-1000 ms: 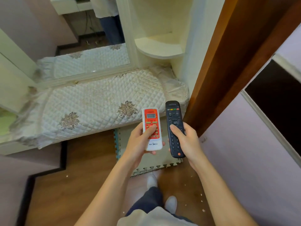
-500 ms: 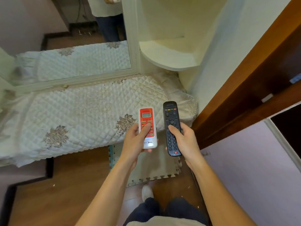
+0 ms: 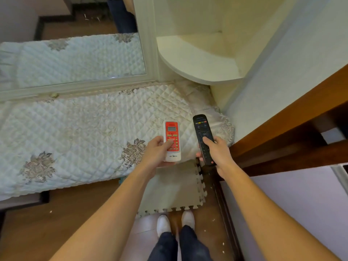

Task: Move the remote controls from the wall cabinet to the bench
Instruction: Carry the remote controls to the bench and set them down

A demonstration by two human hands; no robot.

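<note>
Left hand is gripping the red-and-white remote | right hand is clasping the black remote | both have been carried forward, now hovering over the bench right end, seemingly not touching | setting-down is nearing.

The left hand hides the lower left side of the white and red remote, whose button labels are too small to read. The right hand covers the middle of the black remote. The desk is cut off at the left edge.
</note>
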